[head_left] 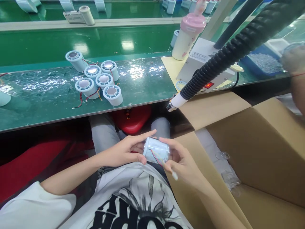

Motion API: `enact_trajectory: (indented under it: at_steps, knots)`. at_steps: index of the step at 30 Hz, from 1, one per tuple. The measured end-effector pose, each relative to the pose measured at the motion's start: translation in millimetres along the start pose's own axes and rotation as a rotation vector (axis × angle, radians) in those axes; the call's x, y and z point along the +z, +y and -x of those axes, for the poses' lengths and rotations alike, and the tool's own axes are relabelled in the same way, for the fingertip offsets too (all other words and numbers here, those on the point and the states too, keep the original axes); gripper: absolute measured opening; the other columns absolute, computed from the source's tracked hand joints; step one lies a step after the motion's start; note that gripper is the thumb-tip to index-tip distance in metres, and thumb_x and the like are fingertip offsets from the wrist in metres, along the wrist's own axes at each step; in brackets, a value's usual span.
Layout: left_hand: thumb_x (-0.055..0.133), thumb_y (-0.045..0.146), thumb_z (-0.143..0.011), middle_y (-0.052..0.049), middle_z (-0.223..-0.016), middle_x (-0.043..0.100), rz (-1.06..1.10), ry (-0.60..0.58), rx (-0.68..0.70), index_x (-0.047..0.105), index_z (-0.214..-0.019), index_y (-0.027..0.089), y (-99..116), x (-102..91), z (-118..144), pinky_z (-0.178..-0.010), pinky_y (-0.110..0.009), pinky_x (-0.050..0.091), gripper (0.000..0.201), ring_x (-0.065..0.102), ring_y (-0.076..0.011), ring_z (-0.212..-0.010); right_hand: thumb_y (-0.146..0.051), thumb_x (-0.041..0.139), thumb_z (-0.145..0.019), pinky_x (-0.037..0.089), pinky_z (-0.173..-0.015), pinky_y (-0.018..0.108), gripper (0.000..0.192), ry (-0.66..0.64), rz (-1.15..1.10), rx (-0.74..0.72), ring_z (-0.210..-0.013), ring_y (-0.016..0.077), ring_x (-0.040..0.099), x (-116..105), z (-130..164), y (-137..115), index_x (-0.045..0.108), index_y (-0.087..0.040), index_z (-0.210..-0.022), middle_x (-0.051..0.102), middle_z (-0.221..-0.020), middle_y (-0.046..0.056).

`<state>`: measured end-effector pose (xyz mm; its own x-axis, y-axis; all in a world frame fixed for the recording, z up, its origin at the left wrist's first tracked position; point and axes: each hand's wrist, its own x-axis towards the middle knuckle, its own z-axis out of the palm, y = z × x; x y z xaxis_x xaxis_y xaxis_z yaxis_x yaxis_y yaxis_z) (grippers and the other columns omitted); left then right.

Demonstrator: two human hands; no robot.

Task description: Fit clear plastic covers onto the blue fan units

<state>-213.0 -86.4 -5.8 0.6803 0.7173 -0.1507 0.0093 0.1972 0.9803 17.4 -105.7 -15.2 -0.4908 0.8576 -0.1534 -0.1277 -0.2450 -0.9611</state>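
Above my lap, a light-blue plastic cylinder (156,150) lies sideways between my two hands. Its left end rests in my left hand (130,149), with the index finger along the top and the thumb near the lower edge. Around the right end curl the fingers of my right hand (182,157). A shiny clear rim shows at that end. Thin red, dark and yellow wires run from its side to a white connector (174,175) below my right thumb. Several similar blue cylinders (112,95) with wires stand grouped on the green bench (140,90).
A black flexible hose (214,60) with a metal tip hangs ahead right. Behind it stand a grey box (205,76) with a lit red switch and a pink-lidded bottle (188,35). An open carton (267,152) holding clear plastic pieces is at right. Another person's hand (295,60) appears far right.
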Motion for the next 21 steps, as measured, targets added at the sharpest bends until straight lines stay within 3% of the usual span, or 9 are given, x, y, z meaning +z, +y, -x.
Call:
enact_trajectory:
  at_steps: [3, 8, 12, 15, 17, 19, 21]
  knots:
    - [0.078, 0.031, -0.069, -0.011, -0.145, 0.044, -0.182, 0.041, 0.083, 0.033, -0.144, 0.029, 0.3, -2.7, -2.6, -0.105, -0.042, 0.041, 0.087, 0.047, -0.0303, -0.128, -0.032, 0.076, -0.075, 0.057, -0.071, 0.025, 0.048, 0.012, -0.140, 0.073, -0.088, 0.0159, 0.067, 4.8, -2.1, -6.4, 0.056, -0.030, -0.119, 0.067, -0.105, 0.002]
    - [0.077, 0.026, -0.070, -0.012, -0.139, 0.048, -0.355, 0.081, 0.171, 0.039, -0.140, 0.028, 4.8, -1.8, -6.1, -0.101, -0.040, 0.045, 0.080, 0.050, -0.0280, -0.124, -0.050, 0.069, -0.077, 0.058, -0.059, 0.023, 0.047, 0.012, -0.225, 0.202, -0.066, 0.0122, 0.068, 5.1, -7.6, -13.3, 0.051, -0.025, -0.113, 0.066, -0.089, 0.000]
    - [0.078, 0.024, -0.069, -0.010, -0.132, 0.052, -0.299, 0.079, 0.133, 0.042, -0.136, 0.028, 6.1, 0.1, -9.3, -0.095, -0.035, 0.049, 0.076, 0.054, -0.0252, -0.119, -0.064, 0.059, -0.078, 0.054, -0.048, 0.021, 0.053, 0.018, -0.200, 0.271, -0.051, 0.0124, 0.064, 8.7, -8.1, -9.7, 0.046, -0.020, -0.105, 0.063, -0.064, -0.003]
    - [0.078, 0.023, -0.068, -0.008, -0.127, 0.055, -0.190, 0.064, 0.072, 0.043, -0.133, 0.027, 4.5, 5.5, -12.1, -0.093, -0.033, 0.050, 0.074, 0.059, -0.0222, -0.111, -0.071, 0.049, -0.079, 0.051, -0.043, 0.022, 0.056, 0.014, -0.136, 0.336, -0.049, 0.0142, 0.063, 11.5, -10.6, -12.2, 0.045, -0.020, -0.102, 0.062, -0.062, -0.002]
    - [0.077, 0.023, -0.069, -0.009, -0.124, 0.055, -0.123, 0.069, 0.024, 0.043, -0.131, 0.025, 4.4, 10.5, -12.7, -0.091, -0.033, 0.051, 0.071, 0.061, -0.0214, -0.107, -0.072, 0.041, -0.082, 0.052, -0.046, 0.025, 0.058, 0.014, -0.051, 0.329, -0.055, 0.0166, 0.066, 2.1, -12.6, -15.0, 0.047, -0.020, -0.106, 0.064, -0.069, 0.001]
    - [0.077, 0.023, -0.069, -0.009, -0.119, 0.058, -0.098, 0.089, -0.021, 0.043, -0.127, 0.022, 8.6, 11.0, -11.4, -0.087, -0.033, 0.053, 0.067, 0.063, -0.0207, -0.102, -0.068, 0.039, -0.085, 0.054, -0.057, 0.029, 0.055, 0.154, 0.133, 0.227, -0.068, 0.0184, 0.068, -23.7, -8.8, -14.0, 0.049, -0.020, -0.110, 0.067, -0.082, 0.005]
    - [0.076, 0.024, -0.069, -0.009, -0.115, 0.059, -0.128, 0.134, -0.037, 0.042, -0.124, 0.022, 20.3, 0.1, -10.2, -0.084, -0.031, 0.053, 0.065, 0.064, -0.0201, -0.099, -0.060, 0.046, -0.086, 0.054, -0.070, 0.032, 0.046, 0.514, 0.393, 0.075, -0.081, 0.0197, 0.067, -64.4, 5.4, -7.0, 0.053, -0.021, -0.110, 0.067, -0.094, 0.007]
